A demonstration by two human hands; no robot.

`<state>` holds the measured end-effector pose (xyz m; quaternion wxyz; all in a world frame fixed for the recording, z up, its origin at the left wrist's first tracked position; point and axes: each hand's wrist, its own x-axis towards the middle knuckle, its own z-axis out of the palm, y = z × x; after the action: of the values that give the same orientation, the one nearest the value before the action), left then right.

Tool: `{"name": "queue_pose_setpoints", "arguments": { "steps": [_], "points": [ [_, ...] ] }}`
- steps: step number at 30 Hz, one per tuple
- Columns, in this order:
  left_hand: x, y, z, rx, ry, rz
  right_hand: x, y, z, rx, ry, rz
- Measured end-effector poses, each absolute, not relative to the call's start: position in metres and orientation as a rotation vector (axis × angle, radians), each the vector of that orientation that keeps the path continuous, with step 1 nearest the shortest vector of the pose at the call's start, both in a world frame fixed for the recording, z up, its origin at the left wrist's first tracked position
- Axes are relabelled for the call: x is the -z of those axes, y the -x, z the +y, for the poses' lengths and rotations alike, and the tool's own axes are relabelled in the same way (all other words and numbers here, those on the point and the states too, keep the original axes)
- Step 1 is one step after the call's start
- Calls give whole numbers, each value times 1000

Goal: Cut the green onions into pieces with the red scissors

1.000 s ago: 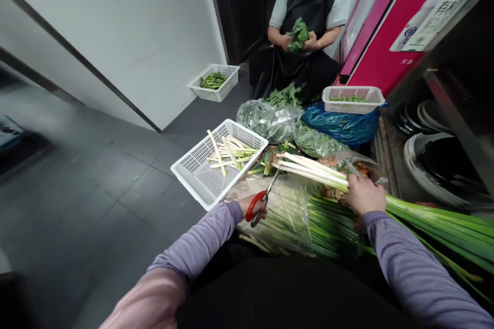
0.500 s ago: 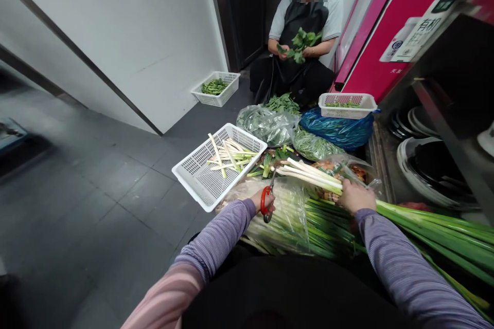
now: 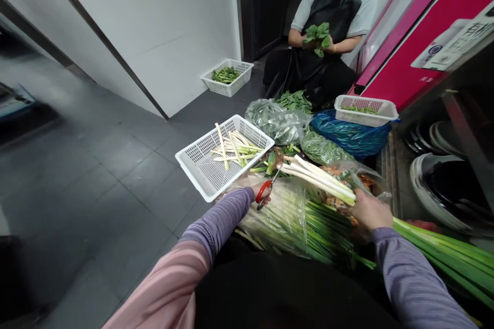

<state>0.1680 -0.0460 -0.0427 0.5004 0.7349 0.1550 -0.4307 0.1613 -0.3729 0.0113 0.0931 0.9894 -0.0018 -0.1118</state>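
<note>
Red-handled scissors (image 3: 263, 191) are held in my left hand (image 3: 262, 195), their blades pointing up and right to the root ends of a bunch of scallions (image 3: 320, 179). My right hand (image 3: 370, 209) is wrapped round that bunch, white stalks to the left, long green leaves trailing right. Beyond my left hand, a white basket (image 3: 193, 169) holds several cut white stalks (image 3: 235, 150). Below the hands, more scallions (image 3: 324, 223) lie partly in a clear plastic bag (image 3: 278, 205). Trimmings (image 3: 272, 160) lie near the blade tips.
A person in a dark apron (image 3: 328, 15) sits opposite, holding leafy greens (image 3: 318, 38). Between us are bagged greens (image 3: 278, 121) and a blue bag (image 3: 347, 136) under a small basket (image 3: 366, 110). Another basket (image 3: 227, 79) stands by the wall; plates (image 3: 443, 190) are at right.
The view has shifted, so most things sit differently in the picture. My right hand and the bunch are slightly further right; the scissors are tilted more. The other person's greens have moved closer to the body.
</note>
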Motion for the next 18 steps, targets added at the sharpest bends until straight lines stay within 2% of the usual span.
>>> {"name": "queue_pose_setpoints", "arguments": {
  "steps": [6,18],
  "points": [
    [38,-163,-48,855,-1814,333,-11,-165,-375,408,-2902,-66],
    [41,-169,-24,1078,-1557,396,-11,-157,-377,259,-2923,94]
  ]
}}
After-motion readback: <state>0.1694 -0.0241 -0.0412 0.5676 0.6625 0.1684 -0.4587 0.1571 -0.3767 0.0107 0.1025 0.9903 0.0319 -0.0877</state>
